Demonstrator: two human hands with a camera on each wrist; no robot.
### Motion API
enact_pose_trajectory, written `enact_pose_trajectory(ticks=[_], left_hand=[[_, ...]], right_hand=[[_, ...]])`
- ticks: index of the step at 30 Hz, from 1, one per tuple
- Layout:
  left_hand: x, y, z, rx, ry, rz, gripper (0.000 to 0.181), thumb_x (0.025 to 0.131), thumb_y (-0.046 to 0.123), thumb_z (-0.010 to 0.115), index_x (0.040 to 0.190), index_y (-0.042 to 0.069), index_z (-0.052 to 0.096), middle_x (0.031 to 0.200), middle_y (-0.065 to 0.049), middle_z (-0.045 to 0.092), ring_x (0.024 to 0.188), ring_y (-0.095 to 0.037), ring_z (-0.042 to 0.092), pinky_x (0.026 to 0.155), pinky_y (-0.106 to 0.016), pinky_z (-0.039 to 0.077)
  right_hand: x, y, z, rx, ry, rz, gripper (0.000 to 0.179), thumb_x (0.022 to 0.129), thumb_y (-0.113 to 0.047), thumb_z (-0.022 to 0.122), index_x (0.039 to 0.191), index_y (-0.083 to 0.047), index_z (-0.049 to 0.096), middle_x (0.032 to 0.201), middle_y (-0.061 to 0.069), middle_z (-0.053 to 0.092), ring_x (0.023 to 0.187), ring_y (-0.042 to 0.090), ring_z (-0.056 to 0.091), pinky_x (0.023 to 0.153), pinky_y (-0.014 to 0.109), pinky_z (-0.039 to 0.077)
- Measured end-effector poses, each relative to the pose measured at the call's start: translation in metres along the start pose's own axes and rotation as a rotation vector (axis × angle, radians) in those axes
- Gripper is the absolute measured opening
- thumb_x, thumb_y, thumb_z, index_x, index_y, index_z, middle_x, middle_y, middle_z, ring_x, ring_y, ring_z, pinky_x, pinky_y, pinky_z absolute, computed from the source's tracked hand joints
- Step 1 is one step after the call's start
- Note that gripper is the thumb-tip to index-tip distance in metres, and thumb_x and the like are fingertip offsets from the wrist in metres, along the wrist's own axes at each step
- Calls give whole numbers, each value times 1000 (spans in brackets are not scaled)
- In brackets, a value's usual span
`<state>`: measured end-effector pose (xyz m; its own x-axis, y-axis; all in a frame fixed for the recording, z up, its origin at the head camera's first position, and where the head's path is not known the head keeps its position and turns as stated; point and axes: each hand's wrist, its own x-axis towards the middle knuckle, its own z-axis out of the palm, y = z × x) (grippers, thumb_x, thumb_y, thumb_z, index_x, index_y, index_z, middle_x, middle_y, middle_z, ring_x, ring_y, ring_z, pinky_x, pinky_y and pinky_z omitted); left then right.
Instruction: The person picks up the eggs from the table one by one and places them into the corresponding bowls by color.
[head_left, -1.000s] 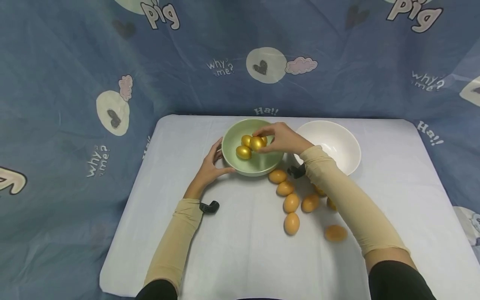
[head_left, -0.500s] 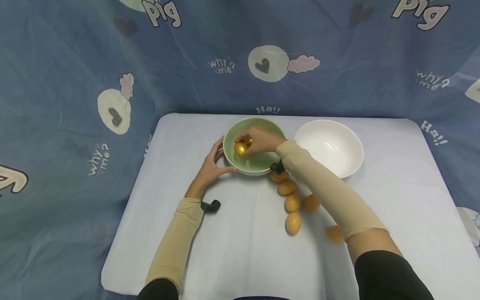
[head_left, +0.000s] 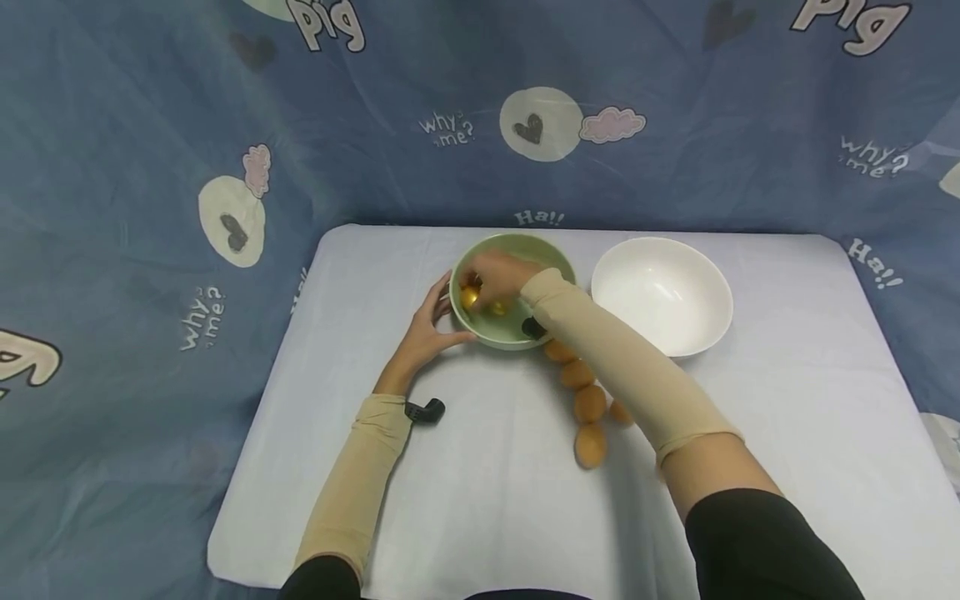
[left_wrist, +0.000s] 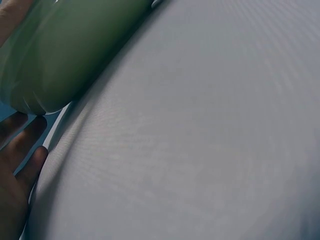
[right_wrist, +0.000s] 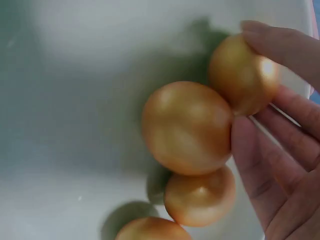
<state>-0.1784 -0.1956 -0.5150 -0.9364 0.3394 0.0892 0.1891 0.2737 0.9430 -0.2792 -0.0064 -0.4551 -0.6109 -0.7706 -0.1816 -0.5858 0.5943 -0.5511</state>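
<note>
My left hand (head_left: 423,337) rests against the left side of the green bowl (head_left: 501,337), thumb at the front and fingers around the side. In the left wrist view its straight fingers (left_wrist: 30,137) touch the bowl's lower outside. My right hand (head_left: 497,277) reaches down inside this bowl. Between thumb and index finger it pinches a shiny golden egg (right_wrist: 242,75), close to the bowl's wall. Several other golden eggs (right_wrist: 187,128) lie against one another beside the thumb, on the bowl's bottom.
A white bowl (head_left: 663,296) stands to the right of the green one. Brown eggs (head_left: 590,403) lie in a line on the white table (head_left: 465,500), partly under the right forearm. A blue printed cloth (head_left: 390,150) hangs behind the table.
My right hand has moved left and down into the green bowl with the golden egg, toward the bowl's left wall. My left hand has stayed at the bowl's side.
</note>
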Motion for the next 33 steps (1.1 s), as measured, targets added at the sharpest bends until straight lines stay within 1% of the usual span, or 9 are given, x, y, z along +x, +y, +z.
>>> enact_pose_trajectory(ticks=[6, 11, 18, 23, 24, 27, 30, 31, 33], left_hand=[[-1, 1, 3, 0, 3, -7, 113, 72, 19, 88, 158, 18, 14, 157, -9, 34, 136, -33, 44, 124, -48, 22], [-1, 0, 3, 2, 5, -19, 114, 71, 20, 88, 158, 22, 14, 157, -5, 34, 137, -29, 45, 124, -45, 22], [3, -2, 2, 11, 3, -9, 114, 71, 21, 88, 158, 19, 14, 158, -7, 33, 138, -30, 44, 124, -45, 22], [3, -2, 1, 15, 11, -15, 115, 69, 22, 89, 157, 19, 15, 157, -8, 34, 136, -31, 45, 124, -46, 22], [3, -2, 1, 13, 11, -14, 115, 69, 22, 89, 157, 19, 15, 157, -8, 34, 136, -31, 45, 124, -46, 22], [3, -4, 2, 13, 11, -3, 115, 69, 21, 89, 157, 18, 16, 156, -10, 34, 135, -33, 46, 123, -48, 23], [3, -4, 2, 13, 11, 11, 115, 69, 19, 89, 157, 18, 16, 156, -12, 34, 135, -34, 46, 123, -50, 23], [3, -4, 2, 13, 12, 12, 115, 69, 19, 89, 157, 18, 16, 156, -12, 34, 134, -34, 46, 123, -50, 23], [3, -5, 2, 14, 14, 7, 115, 69, 18, 89, 157, 19, 16, 156, -11, 34, 134, -34, 46, 123, -50, 22]], right_hand=[[0, 6, 2, -5, -8, 61, 37, 71, -24, 87, 102, -12, 72, 95, -2, 69, 88, 16, 59, 82, 29, 53], [-4, 7, -1, 10, -6, 83, 42, 70, -28, 88, 106, -14, 72, 102, -1, 70, 91, 16, 62, 87, 30, 53], [-26, 6, -22, 7, 81, 36, 56, 76, -39, 82, 123, -13, 66, 122, 4, 68, 112, 19, 62, 102, 35, 50], [-60, 6, -40, 140, 146, 27, 62, 76, -49, 80, 126, -15, 65, 127, 2, 66, 119, 18, 59, 107, 40, 48], [-69, 6, -42, 155, 164, 27, 64, 75, -52, 79, 126, -17, 64, 128, 1, 66, 120, 17, 59, 111, 41, 43], [-100, 5, -48, 198, 236, 41, 66, 73, -55, 80, 127, -20, 64, 127, -3, 66, 121, 16, 58, 113, 43, 41], [-132, 4, -51, 234, 311, 47, 61, 73, -53, 81, 124, -24, 65, 124, -7, 66, 118, 11, 58, 102, 40, 50], [-142, 4, -51, 249, 330, 49, 59, 73, -51, 82, 123, -25, 66, 123, -8, 66, 116, 10, 58, 91, 37, 56], [-161, 3, -50, 249, 365, 54, 55, 73, -49, 83, 121, -28, 66, 122, -10, 66, 106, 7, 61, 75, 32, 60]])
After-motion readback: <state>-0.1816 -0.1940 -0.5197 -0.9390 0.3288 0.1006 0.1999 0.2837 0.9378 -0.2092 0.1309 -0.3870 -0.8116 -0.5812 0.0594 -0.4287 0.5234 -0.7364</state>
